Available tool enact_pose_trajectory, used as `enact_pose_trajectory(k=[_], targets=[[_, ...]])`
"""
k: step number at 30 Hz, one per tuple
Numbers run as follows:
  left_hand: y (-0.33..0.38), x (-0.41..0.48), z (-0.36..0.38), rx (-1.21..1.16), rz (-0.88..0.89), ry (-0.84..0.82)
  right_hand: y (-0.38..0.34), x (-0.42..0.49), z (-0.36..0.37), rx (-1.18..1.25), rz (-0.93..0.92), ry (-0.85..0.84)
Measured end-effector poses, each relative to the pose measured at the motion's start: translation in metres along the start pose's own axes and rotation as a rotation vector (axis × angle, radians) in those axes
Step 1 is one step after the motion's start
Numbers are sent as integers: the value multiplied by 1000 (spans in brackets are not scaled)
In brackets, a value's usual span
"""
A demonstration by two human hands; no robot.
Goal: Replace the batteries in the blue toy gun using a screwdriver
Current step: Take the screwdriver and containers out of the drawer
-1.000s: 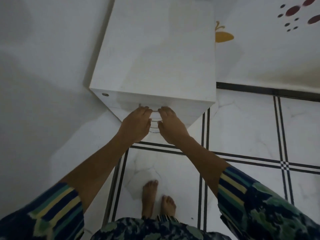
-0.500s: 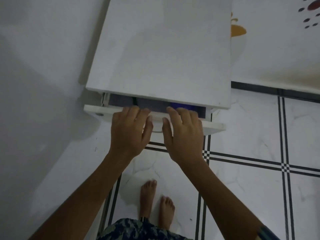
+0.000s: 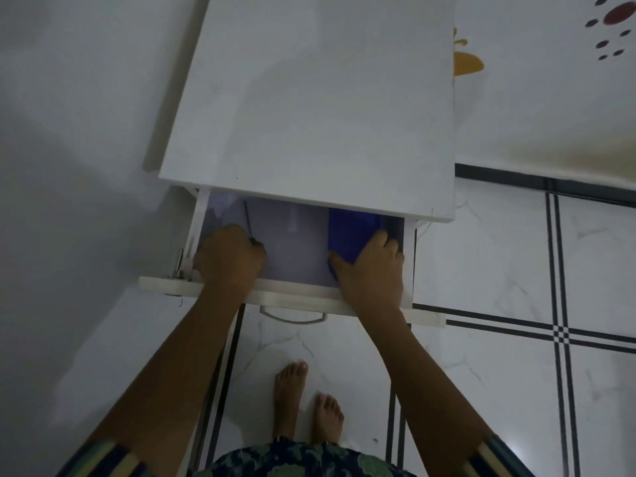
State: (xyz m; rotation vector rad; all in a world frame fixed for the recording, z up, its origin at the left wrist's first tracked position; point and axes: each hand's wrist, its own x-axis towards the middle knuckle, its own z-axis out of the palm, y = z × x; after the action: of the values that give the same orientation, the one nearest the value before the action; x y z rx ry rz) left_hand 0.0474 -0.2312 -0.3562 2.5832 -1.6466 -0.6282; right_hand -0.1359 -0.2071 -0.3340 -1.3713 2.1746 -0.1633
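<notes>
view from above of a white cabinet (image 3: 309, 115) with its top drawer (image 3: 296, 298) standing open over a tiled floor (image 3: 499, 270). both hands reach inside. at the drawer's left, the left hand (image 3: 227, 256) has its grip closed over the handle of a screwdriver (image 3: 247, 218), whose thin dark shaft points toward the back. at the drawer's right lies the blue toy gun (image 3: 351, 232); the right hand (image 3: 371, 266) grips it, thumb on its near left edge and fingers curled over its right side. bare feet (image 3: 290, 390) stand below.
</notes>
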Motion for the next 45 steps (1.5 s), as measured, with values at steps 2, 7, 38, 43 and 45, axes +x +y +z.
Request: enact_pose_trajectory(k=[2, 7, 38, 43, 45], targets=[[-1, 12, 5, 34, -28, -139, -4, 6, 6, 67, 73, -51], [-1, 14, 7, -113, -109, -346, -10, 7, 12, 126, 132, -52], [26, -99, -37, -1013, -196, 30, -33, -70, -57, 481, -226, 224], [39, -83, -33, -1028, -94, -14, -28, -59, -63, 489, -193, 255], [47, -74, -30, -1025, -101, -41, -25, -53, -63, 489, -187, 263]])
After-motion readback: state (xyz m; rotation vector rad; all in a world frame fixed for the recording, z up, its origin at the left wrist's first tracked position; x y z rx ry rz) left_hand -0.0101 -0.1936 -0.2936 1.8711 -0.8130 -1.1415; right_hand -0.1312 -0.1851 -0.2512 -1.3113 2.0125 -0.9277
